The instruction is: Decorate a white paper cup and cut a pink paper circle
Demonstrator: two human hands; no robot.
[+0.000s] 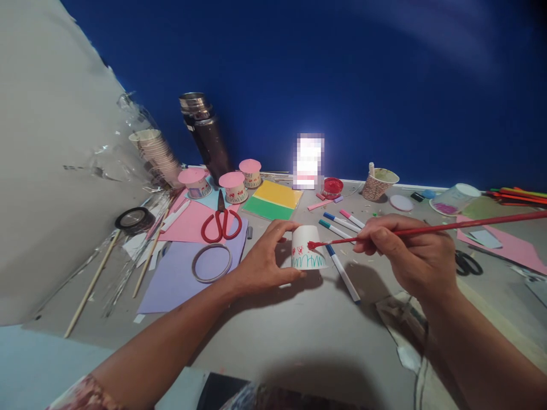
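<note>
Closest to us, a patterned fabric sleeve [88, 393] gathers in folds around the forearm of our left hand [267, 253], whose curved thumb and fingers pinch a white paper cup [306, 242]. The cup sits mouth down near the middle of the matte grey table [290, 324], a smooth taper with zigzag green strokes around its wide rim and small red dabs above. Our right hand [408, 256] pinches a slim, glossy red paintbrush [461, 224], its paint-laden bristles touching the cup's wall. Just beside the cup lies a slender white felt-tip marker [343, 274]. To the left we see a tape ring [213, 280] on flat lilac paper [171, 287], red-handled scissors [221, 215], and three small cups [235, 195] topped with pink paper discs. Behind them stands a dark cylindrical flask [209, 142] with a shiny metal top; further right sits a round tub of red paint [332, 187].
</note>
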